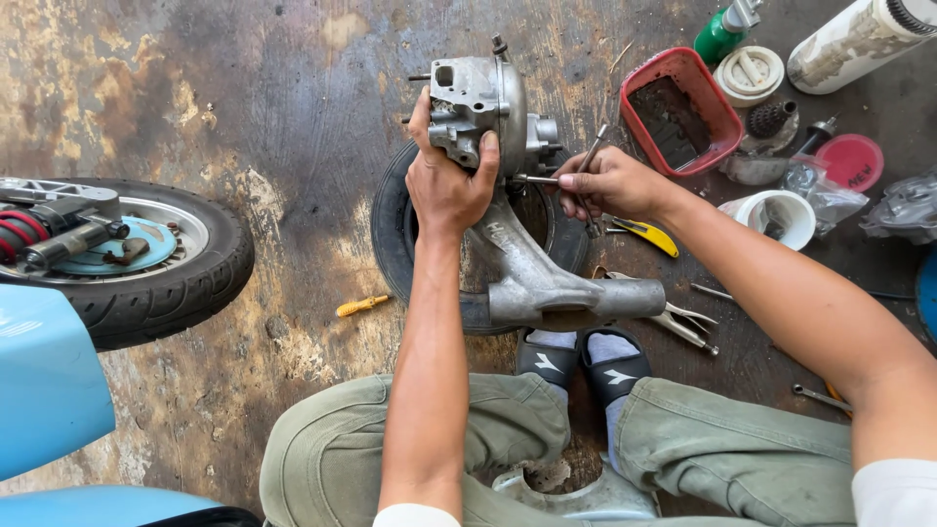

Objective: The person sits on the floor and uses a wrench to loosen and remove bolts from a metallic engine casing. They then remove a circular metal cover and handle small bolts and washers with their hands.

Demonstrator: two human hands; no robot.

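Note:
A grey metal engine casing (508, 102) with a long swing-arm (547, 283) lies on a black tyre (390, 229) on the stained floor in front of me. My left hand (449, 176) grips the casing's upper left part. My right hand (600, 185) holds a thin metal wrench (592, 148) against a bolt on the casing's right side. My knees in green trousers and my black sandals (581, 366) are just below the casing.
A light-blue scooter with its wheel (146, 259) stands at left. A yellow screwdriver (361, 305), pliers (688, 322) and a yellow knife (652, 236) lie near the tyre. A red tray (727, 117), white cup (786, 217), green bottle (720, 34) and lids sit at upper right.

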